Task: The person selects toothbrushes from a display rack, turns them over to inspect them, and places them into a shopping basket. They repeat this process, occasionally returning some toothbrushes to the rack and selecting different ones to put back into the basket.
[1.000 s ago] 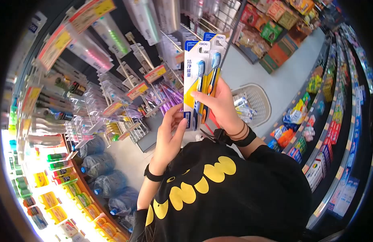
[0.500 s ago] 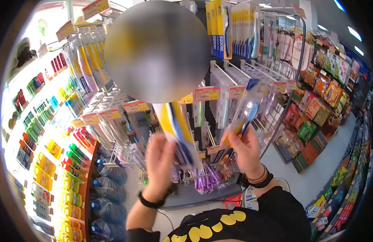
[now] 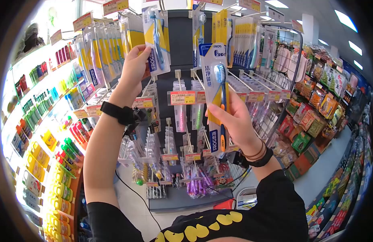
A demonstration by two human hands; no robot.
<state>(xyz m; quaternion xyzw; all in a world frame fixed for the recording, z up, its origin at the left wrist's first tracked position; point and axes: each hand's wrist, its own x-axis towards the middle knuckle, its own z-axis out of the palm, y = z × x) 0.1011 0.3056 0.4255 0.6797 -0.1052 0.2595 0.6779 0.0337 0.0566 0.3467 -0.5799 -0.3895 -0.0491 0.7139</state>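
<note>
Right fingers (image 3: 222, 116) grip toothbrush pack (image 3: 213, 88) below its middle

The toothbrush packs (image 3: 213, 94) look glossy clear plastic, the wire rack (image 3: 302, 46) metal, the shirt (image 3: 281, 201) matt cloth.

Shop interior, brightly lit. Overhead: rectangular white ceiling lights (image 3: 346, 21), lit, in a row toward the right. Pale pillar (image 3: 309, 30) beyond the rack. Straight ahead: display rack with dark back panel (image 3: 184, 32), red-and-yellow price labels (image 3: 183, 97), dark base (image 3: 182, 205) low down. On the rack's right side, dark-framed wire mesh (image 3: 294, 80). Left: stocked shelving (image 3: 41, 121), washed in strong white light. Far right: long shelving (image 3: 344, 189), densely filled. Floor (image 3: 307, 177): pale and smooth; black cable (image 3: 135, 195) near the base.
</note>
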